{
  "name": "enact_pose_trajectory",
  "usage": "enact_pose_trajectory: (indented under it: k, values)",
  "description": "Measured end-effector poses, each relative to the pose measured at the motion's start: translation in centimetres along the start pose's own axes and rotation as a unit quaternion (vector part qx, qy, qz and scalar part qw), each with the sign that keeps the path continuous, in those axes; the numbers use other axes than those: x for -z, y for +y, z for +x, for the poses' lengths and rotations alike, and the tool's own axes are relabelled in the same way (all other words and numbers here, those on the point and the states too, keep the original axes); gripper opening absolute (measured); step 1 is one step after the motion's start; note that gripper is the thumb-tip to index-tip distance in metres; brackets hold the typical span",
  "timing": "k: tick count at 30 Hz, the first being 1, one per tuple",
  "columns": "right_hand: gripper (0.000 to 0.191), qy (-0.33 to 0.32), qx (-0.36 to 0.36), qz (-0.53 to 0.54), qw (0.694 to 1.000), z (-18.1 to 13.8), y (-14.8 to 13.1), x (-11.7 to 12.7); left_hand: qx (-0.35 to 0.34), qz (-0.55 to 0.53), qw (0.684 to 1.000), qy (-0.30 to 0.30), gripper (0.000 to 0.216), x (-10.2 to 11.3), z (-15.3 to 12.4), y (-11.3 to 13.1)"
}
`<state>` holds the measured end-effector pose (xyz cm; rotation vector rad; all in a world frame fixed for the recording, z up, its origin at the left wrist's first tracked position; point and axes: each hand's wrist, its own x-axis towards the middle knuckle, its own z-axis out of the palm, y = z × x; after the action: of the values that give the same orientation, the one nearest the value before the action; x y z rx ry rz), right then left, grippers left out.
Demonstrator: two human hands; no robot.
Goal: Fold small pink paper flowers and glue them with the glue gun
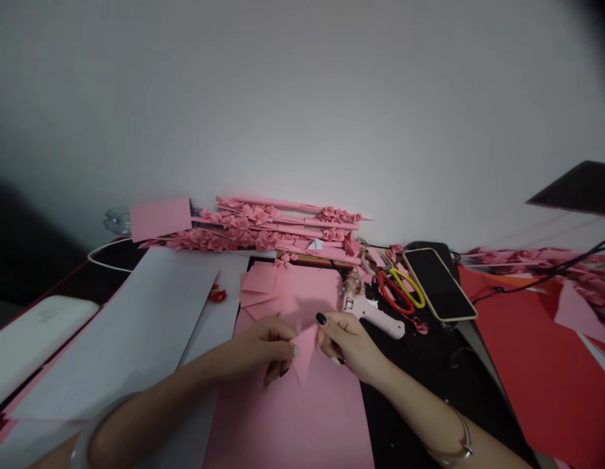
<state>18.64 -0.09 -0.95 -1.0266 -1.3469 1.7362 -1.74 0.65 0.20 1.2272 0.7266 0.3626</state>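
A small folded piece of pink paper (306, 352) is held up between both hands, over a large pink sheet (292, 423). My left hand (267, 345) pinches its left edge between thumb and fingers. At its upper right corner, my right hand (348, 342) grips the paper with thumb and fingertips. Behind my left hand lie several small pink paper squares (260, 280), loosely stacked. A pale pink glue gun (375, 316) rests just beyond my right hand.
Pink paper flowers (243, 225) are piled along the wall. Red-and-yellow-handled scissors (397, 293) and a phone (441, 283) lie to the right, beside red sheets (541, 352). White sheets (121, 332) and a white box-like object (38, 339) are at left. A black cable (541, 277) crosses the right side.
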Motion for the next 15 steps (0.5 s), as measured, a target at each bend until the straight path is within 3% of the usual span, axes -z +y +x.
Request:
enact_pose_trajectory:
  k: [6,11,15]
  values:
    - [0.049,-0.002,0.001,-0.013,1.000,0.0,-0.4,-0.2,-0.054,0.120,0.990,0.059,0.037,-0.5,-0.1,0.8]
    - [0.049,-0.035,-0.020,-0.044,0.998,0.0,-0.4,-0.2,-0.162,0.307,0.934,0.088,0.036,-1.2,-0.1,1.1]
    - [0.043,-0.076,-0.028,-0.047,0.996,0.0,-0.4,0.0,-0.184,0.329,0.923,0.075,0.033,-1.4,-0.1,0.8]
